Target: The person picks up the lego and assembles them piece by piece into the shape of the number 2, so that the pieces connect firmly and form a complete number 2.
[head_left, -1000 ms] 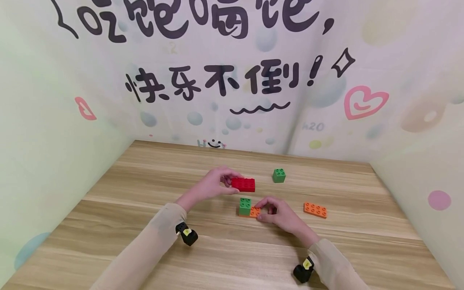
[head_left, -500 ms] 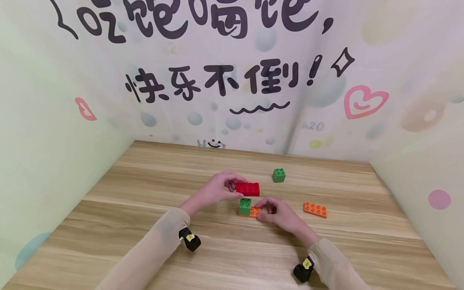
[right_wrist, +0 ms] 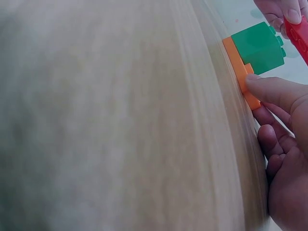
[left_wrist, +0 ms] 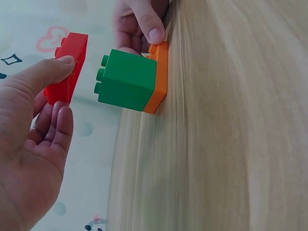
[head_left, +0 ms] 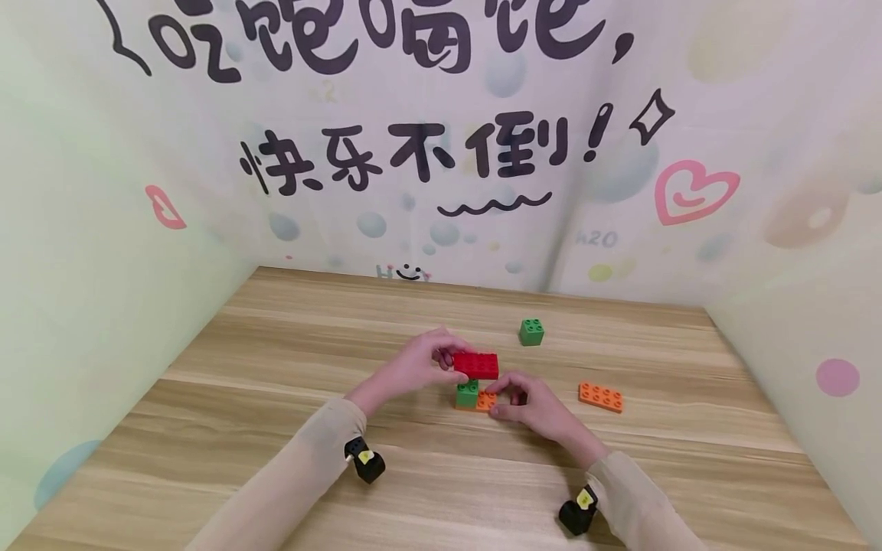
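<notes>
My left hand (head_left: 422,363) pinches a red toy brick (head_left: 477,366) between thumb and fingers. In the left wrist view the red brick (left_wrist: 70,67) hovers apart from the studs of a green brick (left_wrist: 127,79). That green brick is attached to the left end of a flat orange brick (head_left: 486,401) lying on the table. The right hand (head_left: 534,409) grips the orange brick's other end, its thumb on the near side, as the right wrist view shows at the orange brick (right_wrist: 240,72). Fingers partly hide that end.
A second green brick (head_left: 531,332) stands farther back on the wooden table (head_left: 310,321). Another flat orange brick (head_left: 600,397) lies to the right of my right hand. A printed cloth wall (head_left: 413,229) borders the table's back edge.
My left hand has carried the red brick rightward and nearer to me, so that it now covers part of the attached green brick in the head view. The right hand holds still.
</notes>
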A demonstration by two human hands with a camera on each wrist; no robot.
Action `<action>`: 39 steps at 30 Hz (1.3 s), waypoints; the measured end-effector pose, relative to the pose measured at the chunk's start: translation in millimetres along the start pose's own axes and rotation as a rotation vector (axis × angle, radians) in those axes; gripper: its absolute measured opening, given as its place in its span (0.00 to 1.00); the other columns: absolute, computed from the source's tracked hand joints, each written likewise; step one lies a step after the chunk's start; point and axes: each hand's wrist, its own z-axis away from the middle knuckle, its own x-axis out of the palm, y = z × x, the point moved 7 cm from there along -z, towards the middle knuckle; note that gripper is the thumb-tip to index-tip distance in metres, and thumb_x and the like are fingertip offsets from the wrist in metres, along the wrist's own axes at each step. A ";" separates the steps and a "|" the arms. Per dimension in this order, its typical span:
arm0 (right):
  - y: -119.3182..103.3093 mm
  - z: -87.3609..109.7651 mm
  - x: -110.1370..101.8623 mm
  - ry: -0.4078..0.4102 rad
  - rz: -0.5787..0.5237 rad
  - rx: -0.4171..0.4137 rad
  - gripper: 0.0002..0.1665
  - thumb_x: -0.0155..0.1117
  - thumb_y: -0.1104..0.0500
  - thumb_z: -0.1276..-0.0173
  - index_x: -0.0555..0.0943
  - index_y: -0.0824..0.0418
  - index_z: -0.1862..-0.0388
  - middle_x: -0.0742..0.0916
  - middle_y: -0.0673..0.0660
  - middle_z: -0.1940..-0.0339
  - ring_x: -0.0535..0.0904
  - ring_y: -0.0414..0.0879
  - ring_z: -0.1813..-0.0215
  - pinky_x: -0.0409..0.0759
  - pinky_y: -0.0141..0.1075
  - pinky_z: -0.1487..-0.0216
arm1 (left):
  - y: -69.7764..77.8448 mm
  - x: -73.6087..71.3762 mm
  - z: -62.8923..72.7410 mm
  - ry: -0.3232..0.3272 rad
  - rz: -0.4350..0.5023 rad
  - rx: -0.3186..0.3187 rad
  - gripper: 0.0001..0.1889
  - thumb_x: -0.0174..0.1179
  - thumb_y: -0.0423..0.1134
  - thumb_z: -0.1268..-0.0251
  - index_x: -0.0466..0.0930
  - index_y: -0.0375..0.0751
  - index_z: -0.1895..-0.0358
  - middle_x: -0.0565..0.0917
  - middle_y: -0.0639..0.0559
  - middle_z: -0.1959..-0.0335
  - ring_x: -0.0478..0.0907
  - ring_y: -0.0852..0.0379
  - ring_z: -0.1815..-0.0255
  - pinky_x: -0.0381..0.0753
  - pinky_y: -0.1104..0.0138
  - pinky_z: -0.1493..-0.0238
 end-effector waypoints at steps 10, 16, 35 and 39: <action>1.1 -0.1 -0.6 0.009 0.014 0.025 0.15 0.73 0.56 0.38 0.82 0.55 0.53 0.80 0.54 0.66 0.71 0.42 0.67 0.69 0.29 0.67 | -0.5 7.4 2.1 -0.002 0.019 0.027 0.20 0.72 0.34 0.43 0.83 0.42 0.45 0.79 0.47 0.62 0.75 0.60 0.63 0.80 0.74 0.58; 0.0 0.1 -0.1 0.011 0.030 0.032 0.16 0.73 0.57 0.38 0.80 0.57 0.53 0.79 0.55 0.68 0.70 0.42 0.67 0.67 0.30 0.68 | -5.1 12.5 3.2 -0.013 0.014 0.012 0.21 0.72 0.36 0.43 0.83 0.45 0.45 0.79 0.50 0.61 0.75 0.62 0.62 0.80 0.73 0.57; 2.4 -0.6 0.4 0.010 0.039 0.023 0.17 0.73 0.57 0.38 0.81 0.57 0.52 0.80 0.54 0.67 0.70 0.43 0.66 0.67 0.30 0.67 | -12.1 20.7 8.7 -0.001 0.045 -0.010 0.22 0.72 0.37 0.43 0.83 0.49 0.44 0.79 0.50 0.55 0.76 0.60 0.58 0.81 0.71 0.55; 4.4 -1.6 -0.3 0.007 0.042 0.017 0.16 0.73 0.55 0.38 0.81 0.54 0.53 0.80 0.52 0.67 0.71 0.43 0.66 0.68 0.30 0.66 | -11.7 20.5 9.7 0.016 0.064 0.014 0.21 0.72 0.37 0.44 0.83 0.49 0.45 0.80 0.49 0.53 0.76 0.60 0.58 0.79 0.72 0.57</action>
